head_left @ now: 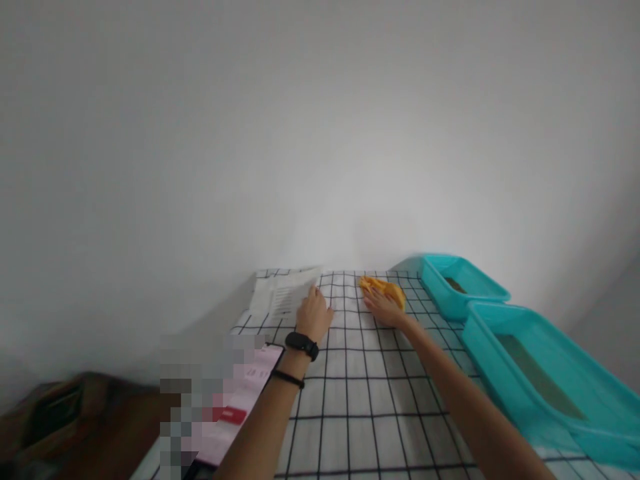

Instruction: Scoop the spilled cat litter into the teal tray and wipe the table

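Observation:
My left hand (315,315), with a black band on its wrist, lies at the right edge of a printed white paper sheet (286,297). Its fingertips reach over that edge, and the thumb stands apart to the right. Under my right hand (383,308) is a bunched yellow cloth (395,292), pressed against the checked tablecloth (345,393). The right fingers rest over the cloth's near left side; part of the cloth is hidden by them.
On the right stand two turquoise plastic trays, a far one (450,307) and a larger near one (520,387), each with something dark in it. A phone (250,393) with a pink screen lies left of my left forearm. Behind the table rises a white wall (320,133).

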